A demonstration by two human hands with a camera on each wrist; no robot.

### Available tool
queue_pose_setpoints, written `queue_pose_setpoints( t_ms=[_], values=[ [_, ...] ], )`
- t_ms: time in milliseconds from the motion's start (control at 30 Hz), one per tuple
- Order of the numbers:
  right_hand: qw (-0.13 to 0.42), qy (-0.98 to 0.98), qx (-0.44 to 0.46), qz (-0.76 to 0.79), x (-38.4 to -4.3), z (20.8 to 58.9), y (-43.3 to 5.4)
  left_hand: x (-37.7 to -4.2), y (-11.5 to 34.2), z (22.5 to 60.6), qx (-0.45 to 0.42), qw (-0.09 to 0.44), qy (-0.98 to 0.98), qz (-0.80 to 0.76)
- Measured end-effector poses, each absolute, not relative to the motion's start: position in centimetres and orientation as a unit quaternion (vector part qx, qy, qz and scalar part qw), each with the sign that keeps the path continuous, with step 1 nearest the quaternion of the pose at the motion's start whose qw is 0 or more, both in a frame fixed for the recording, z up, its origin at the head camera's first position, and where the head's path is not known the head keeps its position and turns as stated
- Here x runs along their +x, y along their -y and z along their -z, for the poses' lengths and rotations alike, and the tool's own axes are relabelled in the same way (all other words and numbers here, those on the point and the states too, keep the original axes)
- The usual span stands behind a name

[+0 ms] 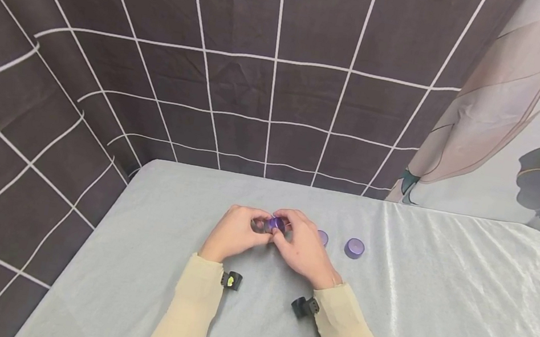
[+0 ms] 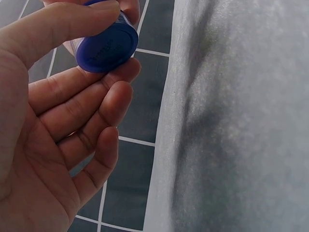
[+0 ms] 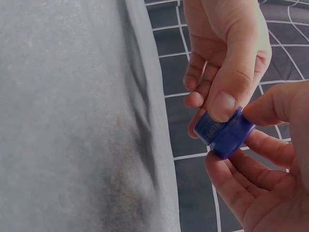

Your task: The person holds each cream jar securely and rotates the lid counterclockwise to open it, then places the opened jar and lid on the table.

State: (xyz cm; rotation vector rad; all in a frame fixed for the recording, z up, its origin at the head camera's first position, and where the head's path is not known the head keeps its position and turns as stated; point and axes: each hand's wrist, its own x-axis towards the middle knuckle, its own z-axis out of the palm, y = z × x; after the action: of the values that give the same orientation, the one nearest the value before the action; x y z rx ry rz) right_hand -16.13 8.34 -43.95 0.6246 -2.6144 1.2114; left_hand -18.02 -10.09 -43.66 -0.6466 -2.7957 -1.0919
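Observation:
A small blue-purple jar (image 1: 276, 225) is held between both hands above the cloth-covered table. My left hand (image 1: 234, 231) grips its labelled body (image 3: 205, 128), thumb on one side and fingers on the other. My right hand (image 1: 306, 252) pinches the wider blue lid (image 3: 234, 136) by its edge, thumb and fingers on opposite sides. In the left wrist view, the jar's round blue base (image 2: 108, 50) shows small dark print. Lid and body sit together; whether the lid is loose, I cannot tell.
Two round purple pieces lie on the pale cloth (image 1: 437, 307) to the right: one (image 1: 323, 237) is partly behind my right hand, the other (image 1: 354, 248) farther right. A dark gridded curtain (image 1: 240, 84) hangs behind the table, with a leaf-patterned one (image 1: 502, 138) at right.

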Motion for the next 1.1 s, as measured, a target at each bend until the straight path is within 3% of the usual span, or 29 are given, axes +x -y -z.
queue_pose_setpoints(
  t_ms=[1100],
  values=[
    [0.088, 0.880, 0.229, -0.408, -16.24, 43.97, -8.43, -18.00, 10.35, 43.67, -0.221, 0.030, 0.909, 0.352]
  ],
)
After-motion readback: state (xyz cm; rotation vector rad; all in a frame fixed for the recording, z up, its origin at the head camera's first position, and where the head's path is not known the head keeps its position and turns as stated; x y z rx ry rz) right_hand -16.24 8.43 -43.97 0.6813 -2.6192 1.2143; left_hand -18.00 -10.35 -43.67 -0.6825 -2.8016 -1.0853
